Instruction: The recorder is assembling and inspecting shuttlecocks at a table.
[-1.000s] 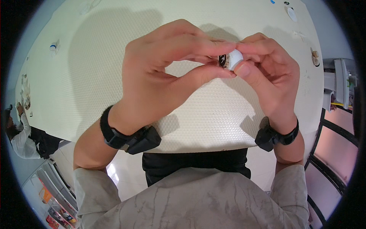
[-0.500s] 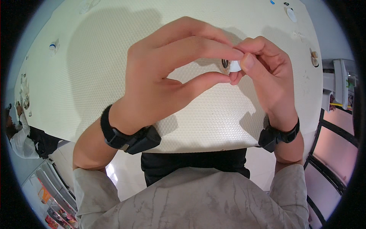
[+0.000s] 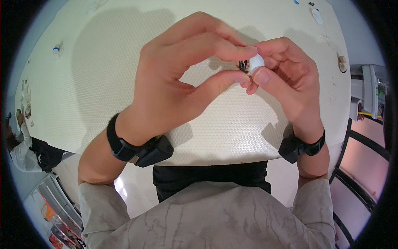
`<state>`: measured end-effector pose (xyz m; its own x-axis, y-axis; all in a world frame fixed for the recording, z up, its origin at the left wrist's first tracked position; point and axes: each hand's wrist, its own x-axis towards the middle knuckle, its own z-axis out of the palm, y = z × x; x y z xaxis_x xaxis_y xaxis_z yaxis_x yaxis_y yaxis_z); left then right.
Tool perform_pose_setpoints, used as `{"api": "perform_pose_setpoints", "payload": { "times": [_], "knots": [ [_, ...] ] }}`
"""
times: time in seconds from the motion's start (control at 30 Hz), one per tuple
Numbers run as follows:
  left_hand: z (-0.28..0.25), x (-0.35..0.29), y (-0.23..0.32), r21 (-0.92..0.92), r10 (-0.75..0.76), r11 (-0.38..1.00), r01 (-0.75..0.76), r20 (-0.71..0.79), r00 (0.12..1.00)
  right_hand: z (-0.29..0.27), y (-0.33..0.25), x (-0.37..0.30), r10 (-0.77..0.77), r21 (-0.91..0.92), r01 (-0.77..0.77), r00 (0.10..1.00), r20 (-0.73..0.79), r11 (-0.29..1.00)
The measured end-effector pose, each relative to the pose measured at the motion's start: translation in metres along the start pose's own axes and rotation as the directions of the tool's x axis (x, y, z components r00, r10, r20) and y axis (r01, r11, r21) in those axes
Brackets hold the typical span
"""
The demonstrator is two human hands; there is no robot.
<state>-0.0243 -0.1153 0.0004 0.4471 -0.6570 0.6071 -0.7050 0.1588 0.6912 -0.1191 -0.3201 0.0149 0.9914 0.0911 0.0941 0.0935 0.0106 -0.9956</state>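
Between my two hands, above the table, is a small object with a rounded white part point(image 3: 257, 63) on its right and a dark, striped end point(image 3: 243, 65) on its left. My left hand point(image 3: 178, 68) is curled round from the left, its fingertips and thumb closed on the dark end. From the other side my right hand point(image 3: 292, 72) grips the white part, thumb in front and index finger above. Fingertips cover part of the object, and its exact kind cannot be made out. Both wrists wear black straps with a black block.
The textured white table point(image 3: 232, 128) fills the middle. A small blue-and-white item point(image 3: 56, 50) lies at left, a white oval piece point(image 3: 317, 16) at far right, brown pieces point(image 3: 342, 64) by the right edge. Another person point(image 3: 25, 151) sits at the far left.
The object has turned, and more of its white part shows. My right thumb has shifted left and down, and my left fingertips have moved slightly up and left.
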Motion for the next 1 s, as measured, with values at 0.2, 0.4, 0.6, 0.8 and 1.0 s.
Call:
{"api": "perform_pose_setpoints", "payload": {
  "times": [0.2, 0.4, 0.6, 0.8, 1.0],
  "knots": [
    [0.007, 0.001, 0.006, -0.122, -0.116, 0.986, 0.116, 0.007, 0.993, -0.002, 0.004, 0.0, -0.041, -0.074, 0.041, 0.999, 0.005, 0.996],
    [0.004, -0.005, 0.001, -0.149, -0.15, 0.977, 0.154, 0.04, 0.988, 0.002, 0.0, -0.002, 0.003, -0.023, -0.004, 1.0, -0.029, 1.0],
    [-0.001, -0.008, -0.001, -0.187, -0.152, 0.969, 0.161, 0.061, 0.986, 0.004, 0.002, -0.002, 0.023, 0.023, -0.023, 1.0, -0.011, 0.999],
    [0.008, 0.006, 0.015, -0.098, -0.081, 0.992, 0.076, -0.047, 0.996, -0.001, 0.003, 0.0, 0.039, 0.073, -0.04, 0.999, 0.018, 0.997],
    [0.002, -0.003, 0.005, 0.08, 0.002, 0.997, -0.001, -0.006, 1.0, -0.003, 0.004, -0.001, 0.048, 0.046, -0.049, 0.998, 0.028, 0.998]
  ]
}}
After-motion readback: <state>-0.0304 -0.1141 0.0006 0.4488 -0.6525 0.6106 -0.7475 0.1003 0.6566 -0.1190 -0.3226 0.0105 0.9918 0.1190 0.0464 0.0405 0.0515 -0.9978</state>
